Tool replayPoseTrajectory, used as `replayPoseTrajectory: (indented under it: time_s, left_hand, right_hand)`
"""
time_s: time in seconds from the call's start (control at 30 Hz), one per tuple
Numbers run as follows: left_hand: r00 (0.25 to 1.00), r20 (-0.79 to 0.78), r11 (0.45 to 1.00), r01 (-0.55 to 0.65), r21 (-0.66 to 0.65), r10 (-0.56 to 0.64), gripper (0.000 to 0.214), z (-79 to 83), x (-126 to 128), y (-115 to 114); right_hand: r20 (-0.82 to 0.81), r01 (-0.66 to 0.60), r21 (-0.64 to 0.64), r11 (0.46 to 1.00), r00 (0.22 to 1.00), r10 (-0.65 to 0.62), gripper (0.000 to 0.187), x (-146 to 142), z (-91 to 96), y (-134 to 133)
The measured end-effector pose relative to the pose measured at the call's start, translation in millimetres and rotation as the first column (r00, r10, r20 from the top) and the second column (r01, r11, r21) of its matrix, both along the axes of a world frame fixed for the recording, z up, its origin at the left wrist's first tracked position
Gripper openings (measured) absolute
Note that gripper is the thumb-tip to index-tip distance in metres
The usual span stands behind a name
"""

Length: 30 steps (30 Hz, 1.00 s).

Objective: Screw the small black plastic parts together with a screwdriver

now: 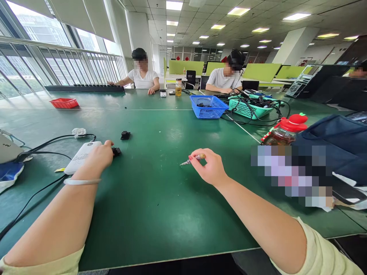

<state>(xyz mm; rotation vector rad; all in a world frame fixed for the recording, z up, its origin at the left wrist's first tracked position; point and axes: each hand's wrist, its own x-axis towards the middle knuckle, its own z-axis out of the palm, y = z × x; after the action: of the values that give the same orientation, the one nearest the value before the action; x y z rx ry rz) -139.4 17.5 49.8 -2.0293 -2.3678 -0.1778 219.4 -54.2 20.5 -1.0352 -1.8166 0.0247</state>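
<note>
My right hand (210, 166) is held over the green table (160, 214), fingers closed in a pinch around a slim patterned pen (195, 158). Its pointed tip faces left, and whether it touches the tabletop I cannot tell. On the left, my left hand (101, 156) has its fingers curled at a small black block (116, 152), partly hidden behind them. Another small black part (125, 135) lies just beyond it. Under and beside my left wrist is a white power bank (78, 160) with printed lettering and a black cable.
Farther back stand a red basket (64, 103), a blue basket (208, 107) and a green basket (249, 109) heaped with black cables. A red-lidded bottle (286, 130) and a dark blue bag (338, 141) are at right. Two people (143, 76) sit across the table.
</note>
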Motion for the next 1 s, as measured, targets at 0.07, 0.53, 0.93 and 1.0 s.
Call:
replayPoseTrajectory:
  time_s: [0.07, 0.53, 0.93, 1.0]
  left_hand:
    - [0.999, -0.035, 0.998, -0.009, -0.058, 0.007, 0.044, -2.9, -4, 2]
    - [0.820, 0.090, 0.824, 0.558, 0.096, -0.566, 0.039, -35.4, 138, -24]
    - [0.671, 0.313, 0.735, 0.656, 0.171, -0.672, 0.036, -43.4, 164, -45]
    - [0.658, 0.317, 0.725, 0.661, 0.191, -0.683, 0.034, -46.3, 164, -43]
  right_hand:
    - [-0.001, 0.003, 0.002, 1.000, 1.000, -0.003, 0.017, 0, 0.3, 0]
    - [-0.035, 0.072, -0.014, 0.997, 0.997, -0.073, 0.021, 2, 2.5, 0]
    - [-0.064, 0.036, 0.029, 0.999, 0.997, -0.034, 0.021, 2, 1.5, -1]
    - [-0.069, 0.037, 0.047, 0.998, 0.997, -0.034, 0.021, 2, 1.4, -1]
